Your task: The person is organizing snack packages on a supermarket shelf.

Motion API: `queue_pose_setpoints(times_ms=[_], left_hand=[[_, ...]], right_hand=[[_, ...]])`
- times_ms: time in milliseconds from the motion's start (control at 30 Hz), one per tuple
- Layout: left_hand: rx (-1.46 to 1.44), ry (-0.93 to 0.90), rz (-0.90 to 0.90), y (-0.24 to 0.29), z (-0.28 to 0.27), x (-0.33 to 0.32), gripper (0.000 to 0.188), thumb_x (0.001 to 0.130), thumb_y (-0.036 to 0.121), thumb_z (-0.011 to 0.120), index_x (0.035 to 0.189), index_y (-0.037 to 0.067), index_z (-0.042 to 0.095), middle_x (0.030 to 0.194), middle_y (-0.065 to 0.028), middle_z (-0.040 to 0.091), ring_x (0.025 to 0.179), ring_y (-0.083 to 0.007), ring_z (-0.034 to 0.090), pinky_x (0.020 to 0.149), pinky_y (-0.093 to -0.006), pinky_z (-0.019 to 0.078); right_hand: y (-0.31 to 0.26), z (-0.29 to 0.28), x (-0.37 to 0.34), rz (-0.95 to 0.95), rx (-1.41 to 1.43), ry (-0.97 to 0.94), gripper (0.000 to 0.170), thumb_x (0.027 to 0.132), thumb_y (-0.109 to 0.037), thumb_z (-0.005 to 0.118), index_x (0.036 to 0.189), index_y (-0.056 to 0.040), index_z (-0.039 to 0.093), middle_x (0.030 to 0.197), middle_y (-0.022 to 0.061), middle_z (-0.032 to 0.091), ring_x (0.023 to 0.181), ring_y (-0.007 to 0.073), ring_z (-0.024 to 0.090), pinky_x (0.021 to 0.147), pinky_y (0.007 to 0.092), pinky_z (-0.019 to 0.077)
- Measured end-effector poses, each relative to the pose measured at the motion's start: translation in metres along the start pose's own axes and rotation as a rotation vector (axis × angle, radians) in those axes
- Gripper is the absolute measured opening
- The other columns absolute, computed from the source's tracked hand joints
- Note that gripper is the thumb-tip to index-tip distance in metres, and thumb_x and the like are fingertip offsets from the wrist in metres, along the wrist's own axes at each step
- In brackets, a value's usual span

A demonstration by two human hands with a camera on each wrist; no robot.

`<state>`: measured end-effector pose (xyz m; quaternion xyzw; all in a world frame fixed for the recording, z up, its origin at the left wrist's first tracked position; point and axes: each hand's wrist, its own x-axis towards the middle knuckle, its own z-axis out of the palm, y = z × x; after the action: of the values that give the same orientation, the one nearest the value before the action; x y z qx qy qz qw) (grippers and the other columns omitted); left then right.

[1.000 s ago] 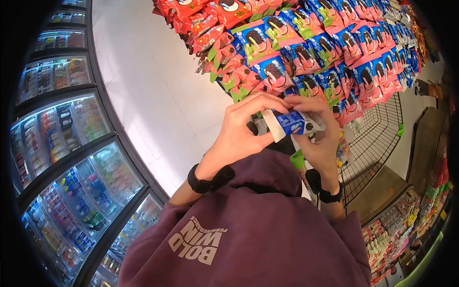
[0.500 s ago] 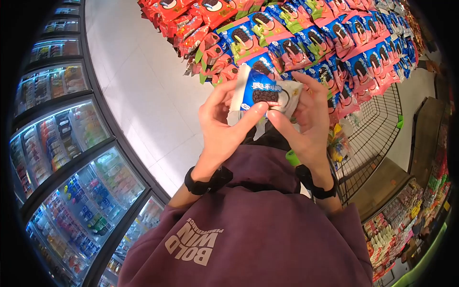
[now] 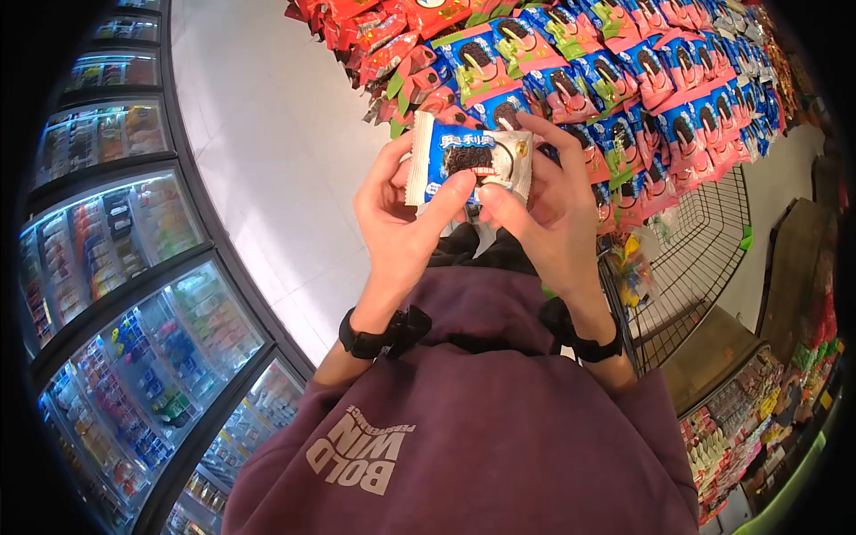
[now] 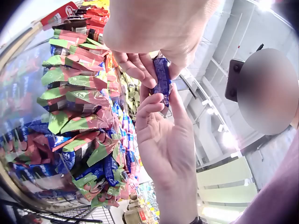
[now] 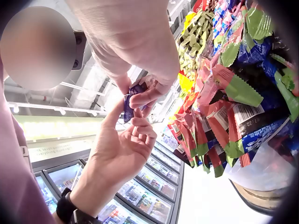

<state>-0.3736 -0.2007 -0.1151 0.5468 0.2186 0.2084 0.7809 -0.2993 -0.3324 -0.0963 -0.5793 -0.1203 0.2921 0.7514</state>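
While I watch from my distant station through the head camera, a small blue and white packet is held in the air in front of the person, its printed face turned toward me. The left hand grips it toward the crimped white end, thumb laid over the front and fingers curled behind; the right hand grips the opposite end the same way, and the two thumb tips lie just beside each other near the lower edge. Both wrist feeds give me the packet almost edge-on, pinched between fingers and thumbs (how firmly, I cannot tell).

Beyond it I see a heap of blue and pink snack bags, near the packet but apart from it, with red bags adjoining on the left. A wire cart stands to the right. Along the left I have glass-door coolers, with a pale floor between them and the heap. The person wears a purple sweatshirt with white lettering, and I make out a black band on each wrist
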Motion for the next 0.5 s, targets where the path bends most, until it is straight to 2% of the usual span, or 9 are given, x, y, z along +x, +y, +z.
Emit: queue_pose_setpoints(times_ms=[267,500], left_hand=[[0.020,-0.076,-0.027,-0.009,0.008,0.000,0.049,0.082,0.005,0.077,0.124,-0.005,0.055,0.087,-0.0085,0.072,0.067,-0.0087,0.065,0.058,-0.0211,0.0510],[0.039,-0.075,-0.008,-0.008,0.003,-0.003,0.045,0.083,0.005,0.077,0.122,-0.005,0.057,0.087,-0.0079,0.072,0.070,-0.0084,0.066,0.059,-0.0215,0.0516]], right_hand=[[0.004,-0.013,-0.007,-0.042,-0.007,0.064,0.069,0.085,-0.007,0.074,0.138,0.0014,0.031,0.111,0.0151,0.066,0.100,0.0158,0.064,0.084,0.0282,0.0531],[0.002,-0.012,-0.008,-0.022,-0.049,0.035,0.068,0.085,-0.005,0.073,0.139,0.0016,0.031,0.112,0.0149,0.066,0.100,0.0160,0.065,0.084,0.0288,0.0537]])
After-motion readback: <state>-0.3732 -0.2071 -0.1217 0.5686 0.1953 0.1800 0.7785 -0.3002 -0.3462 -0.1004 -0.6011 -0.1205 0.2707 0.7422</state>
